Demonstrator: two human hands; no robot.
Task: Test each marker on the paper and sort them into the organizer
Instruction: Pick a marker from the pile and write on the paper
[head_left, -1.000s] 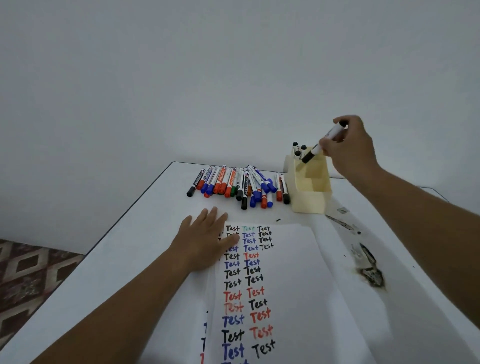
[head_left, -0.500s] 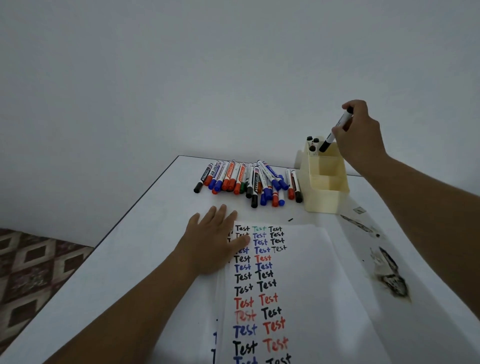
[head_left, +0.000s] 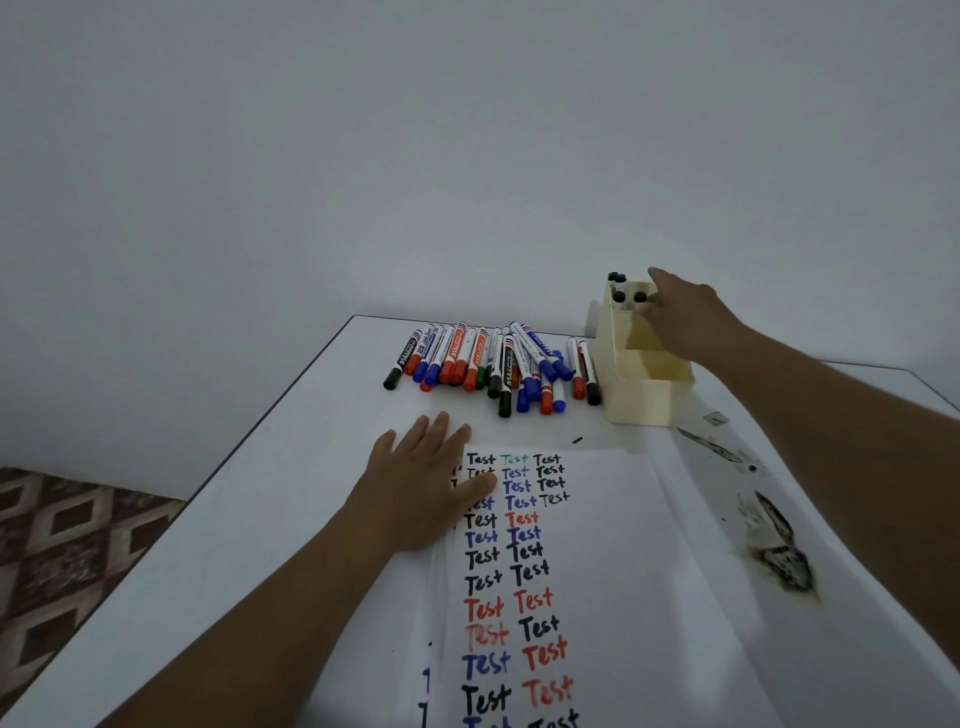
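Your right hand (head_left: 680, 317) hovers loose-fingered, empty, over the organizer (head_left: 649, 384), left hand (head_left: 421, 493) flat on the paper (head_left: 597, 571); the marker pile (head_left: 493, 364) lies left of your right hand, barrels pointing toward you, ahead of your left.

A plain pale wall (head_left: 467, 156) fills the upper view in dim, even light. Below it, a white worktop (head_left: 249, 519) with a dark edge; at left, brown floor (head_left: 67, 540) patterned with diamonds.

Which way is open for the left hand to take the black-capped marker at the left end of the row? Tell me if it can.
Probably yes. The left hand lies flat on the white paper, and only bare white table separates it from the black-capped marker at the row's near-left end.
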